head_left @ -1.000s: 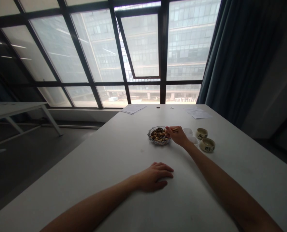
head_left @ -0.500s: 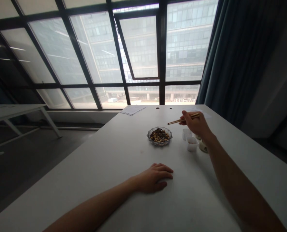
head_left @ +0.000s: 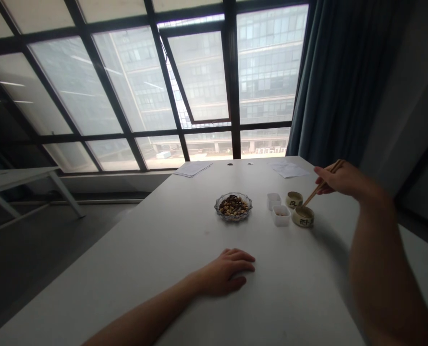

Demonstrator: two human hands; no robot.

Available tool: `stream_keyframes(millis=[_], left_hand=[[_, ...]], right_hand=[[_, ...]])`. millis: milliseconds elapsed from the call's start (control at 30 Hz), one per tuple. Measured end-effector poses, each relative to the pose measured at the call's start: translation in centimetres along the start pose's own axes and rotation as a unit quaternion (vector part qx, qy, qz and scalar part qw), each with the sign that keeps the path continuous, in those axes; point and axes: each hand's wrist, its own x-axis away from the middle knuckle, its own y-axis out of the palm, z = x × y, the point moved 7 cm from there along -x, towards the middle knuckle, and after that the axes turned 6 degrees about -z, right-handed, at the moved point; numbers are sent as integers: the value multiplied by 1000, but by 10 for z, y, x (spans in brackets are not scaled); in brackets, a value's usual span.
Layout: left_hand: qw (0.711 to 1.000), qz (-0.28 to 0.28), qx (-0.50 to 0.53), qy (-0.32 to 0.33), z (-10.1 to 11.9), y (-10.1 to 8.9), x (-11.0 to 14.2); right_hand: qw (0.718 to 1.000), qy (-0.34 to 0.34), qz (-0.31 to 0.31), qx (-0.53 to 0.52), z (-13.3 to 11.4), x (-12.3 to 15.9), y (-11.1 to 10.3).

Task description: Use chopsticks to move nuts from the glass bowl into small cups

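My right hand grips a pair of wooden chopsticks; their tips point down into the nearer of two small tan bowls. The second tan bowl stands just behind it. Left of them are two small white square cups, the nearer one with something pale inside. A glass dish of mixed nuts and beans sits further left. My left hand lies flat on the white table, fingers spread, holding nothing.
Sheets of paper and more paper lie at the table's far edge by the window. A dark curtain hangs at the right. Another white table stands at the left across the floor.
My right hand carried the chopsticks from the glass dish up and rightward, then lowered their tips into the nearer tan bowl. My left hand stayed put.
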Motion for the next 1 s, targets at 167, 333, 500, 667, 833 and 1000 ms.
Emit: stream_keyframes(millis=[167, 333, 500, 667, 833, 1000], left_hand=[[1000, -3, 3, 0, 3, -2, -1], [1000, -11, 6, -1, 5, -4, -1], [1000, -4, 3, 1, 5, -3, -1], [1000, -2, 2, 5, 5, -2, -1], [1000, 0, 4, 9, 7, -4, -1], [1000, 0, 0, 12, 7, -4, -2]], right_hand=[[994, 31, -100, 3, 16, -13, 17], [994, 2, -105, 9, 13, -16, 25], [994, -107, -5, 7, -14, -10, 17], [971, -210, 72, -84, -47, 4, 29], [967, -226, -29, -115, -66, 9, 94], [957, -224, -120, -141, -55, 11, 173]])
